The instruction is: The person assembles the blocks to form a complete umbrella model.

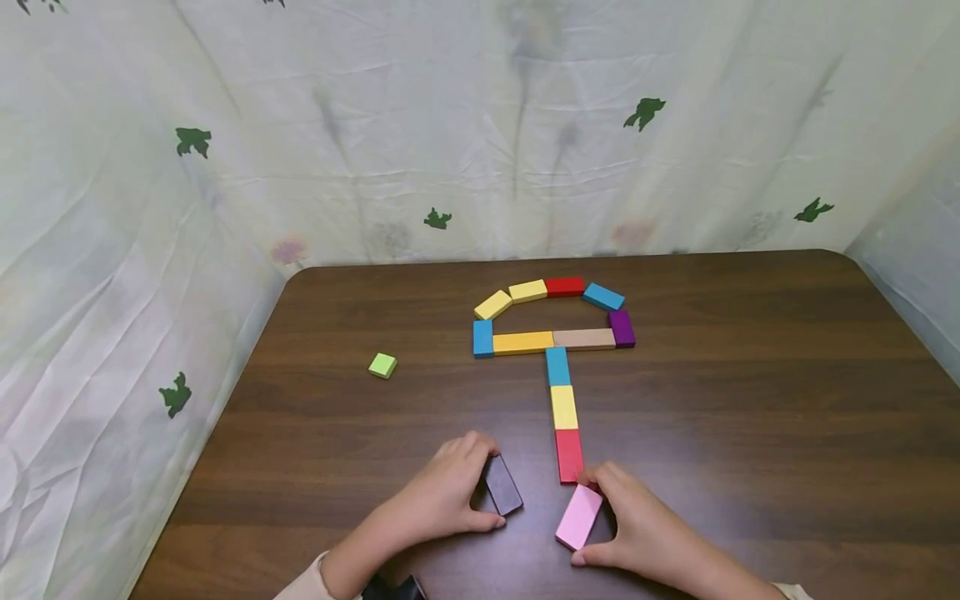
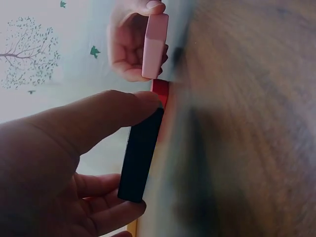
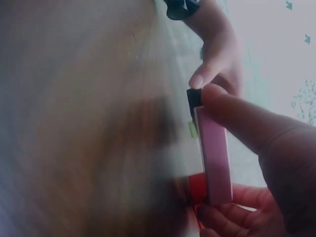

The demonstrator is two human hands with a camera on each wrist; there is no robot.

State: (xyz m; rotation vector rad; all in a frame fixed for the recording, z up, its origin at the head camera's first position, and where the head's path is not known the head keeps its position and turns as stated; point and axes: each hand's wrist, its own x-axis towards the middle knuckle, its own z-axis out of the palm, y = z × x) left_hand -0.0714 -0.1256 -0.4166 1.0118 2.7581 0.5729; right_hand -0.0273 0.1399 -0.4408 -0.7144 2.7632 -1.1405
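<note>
My left hand (image 1: 450, 487) grips a black block (image 1: 503, 485) by its two ends, thumb at the near end and fingers at the far end. In the same way my right hand (image 1: 637, 529) holds a pink block (image 1: 579, 517), which is tilted to the line of blocks. Close to the pink block's far end lies a red block (image 1: 568, 456), the nearest of a straight column with a yellow block (image 1: 564, 407) and a blue block (image 1: 557, 367). The left wrist view shows the black block (image 2: 140, 155) between thumb and fingers; the right wrist view shows the pink block (image 3: 216, 155) likewise.
Beyond the column, several coloured blocks form a closed dome shape, with a yellow-orange block (image 1: 522, 343) and a tan block (image 1: 583, 339) along its base. A small green block (image 1: 382, 365) lies apart on the left of the brown table (image 1: 750, 375). A patterned cloth (image 1: 480, 125) hangs behind.
</note>
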